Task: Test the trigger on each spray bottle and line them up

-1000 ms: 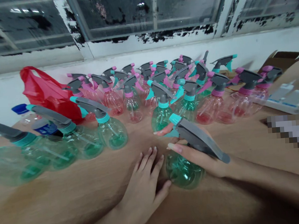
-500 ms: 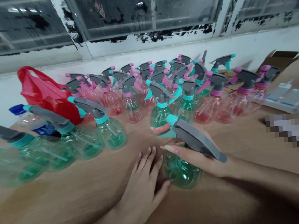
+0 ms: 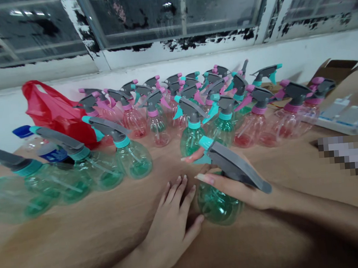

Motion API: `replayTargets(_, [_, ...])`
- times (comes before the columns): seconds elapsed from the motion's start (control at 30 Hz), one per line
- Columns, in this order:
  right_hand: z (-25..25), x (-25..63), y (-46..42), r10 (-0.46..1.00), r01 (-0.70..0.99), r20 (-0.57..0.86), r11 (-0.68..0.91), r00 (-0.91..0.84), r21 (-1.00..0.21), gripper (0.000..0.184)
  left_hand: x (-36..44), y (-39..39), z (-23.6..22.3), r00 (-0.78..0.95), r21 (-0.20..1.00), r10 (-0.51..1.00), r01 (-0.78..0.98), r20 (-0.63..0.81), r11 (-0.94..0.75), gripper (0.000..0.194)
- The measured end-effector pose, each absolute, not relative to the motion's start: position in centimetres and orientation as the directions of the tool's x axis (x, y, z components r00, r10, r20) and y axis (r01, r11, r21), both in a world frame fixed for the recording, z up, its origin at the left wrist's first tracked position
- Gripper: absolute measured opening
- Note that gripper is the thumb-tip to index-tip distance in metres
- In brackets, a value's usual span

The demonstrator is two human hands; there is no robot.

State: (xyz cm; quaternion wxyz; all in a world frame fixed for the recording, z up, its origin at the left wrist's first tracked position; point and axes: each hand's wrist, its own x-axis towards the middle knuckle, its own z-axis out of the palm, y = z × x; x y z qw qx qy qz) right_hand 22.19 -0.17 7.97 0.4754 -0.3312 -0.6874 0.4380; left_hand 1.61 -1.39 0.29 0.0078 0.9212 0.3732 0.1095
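Observation:
My right hand is closed around the neck of a green spray bottle with a grey and turquoise trigger head. Its index finger reaches past the trigger, and the thumb lies along the near side of the neck. The bottle stands upright on the wooden table. Just left of it, my left hand rests flat on the tabletop, fingers spread and holding nothing. The left thumb tip comes close to the bottle's base. Another green spray bottle stands beyond my left hand.
Several pink and green spray bottles crowd the back of the table against the wall. More green ones line the left. A red plastic bag and a blue-capped bottle stand behind them. At right are a cardboard box and a white tray.
My right index finger and thumb have shifted very slightly on the spray bottle. The left hand has stayed in place.

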Motion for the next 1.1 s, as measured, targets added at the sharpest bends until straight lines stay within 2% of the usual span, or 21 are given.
replayTargets(0.13, [8.51, 22.13, -0.18, 0.845, 0.103, 0.451, 0.496, -0.288, -0.862, 0.018, 1.65, -1.45, 0.55, 0.69, 0.1, 0.684, 0.683, 0.236, -0.724, 0.053])
replayTargets(0.3, [8.51, 22.12, -0.47, 0.86, 0.164, 0.428, 0.482, -0.278, -0.861, 0.012, 1.82, -1.5, 0.93, 0.694, 0.116, 0.701, 0.692, 0.166, -0.713, 0.057])
replayTargets(0.43, [8.38, 22.18, -0.43, 0.846, 0.159, 0.456, 0.508, -0.275, -0.847, 0.009, 1.8, -1.48, 0.7, 0.69, 0.103, 0.703, 0.697, 0.171, -0.709, 0.058])
replayTargets(0.73, [7.64, 22.0, -0.39, 0.897, 0.065, 0.359, 0.387, -0.259, -0.92, 0.023, 1.92, -1.37, 0.71, 0.698, 0.088, 0.698, 0.695, 0.161, -0.714, 0.056])
replayTargets(1.1, [7.67, 22.08, -0.42, 0.898, 0.063, 0.351, 0.379, -0.266, -0.923, 0.027, 1.8, -1.47, 0.53, 0.693, 0.116, 0.699, 0.691, 0.176, -0.714, 0.056])
